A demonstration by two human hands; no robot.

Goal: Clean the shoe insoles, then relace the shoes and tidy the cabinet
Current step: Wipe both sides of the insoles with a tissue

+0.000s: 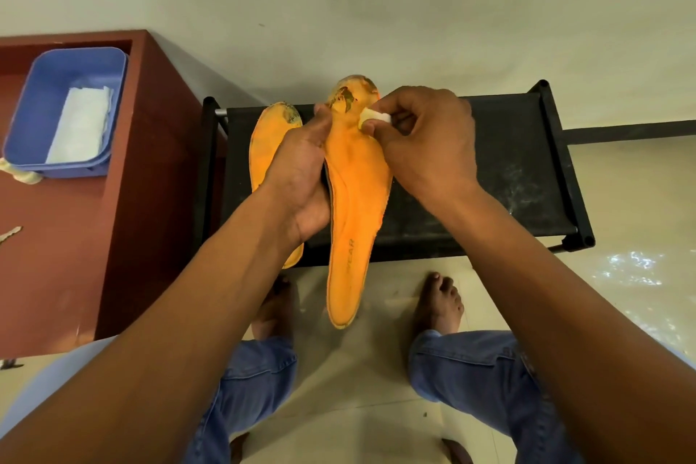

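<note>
While left hand [301, 177] gripped orange insole [356, 200] mid-length, right hand [425, 139] pinched white wipe [374, 119] against its stained toe; 2nd insole [269, 147] lay on black rack [489, 162].

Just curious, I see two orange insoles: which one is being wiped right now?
The insole held up in the left hand; the right hand presses a white wipe near its stained toe. The other insole lies untouched on the black rack.

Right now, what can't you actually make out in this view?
- Second insole, head view: its middle is hidden behind the left hand.
- White wipe: mostly covered by the right hand fingers.
- Printed lettering on the held insole: only partly readable.
- Pale object on the cabinet: cut off by the left edge.
</note>
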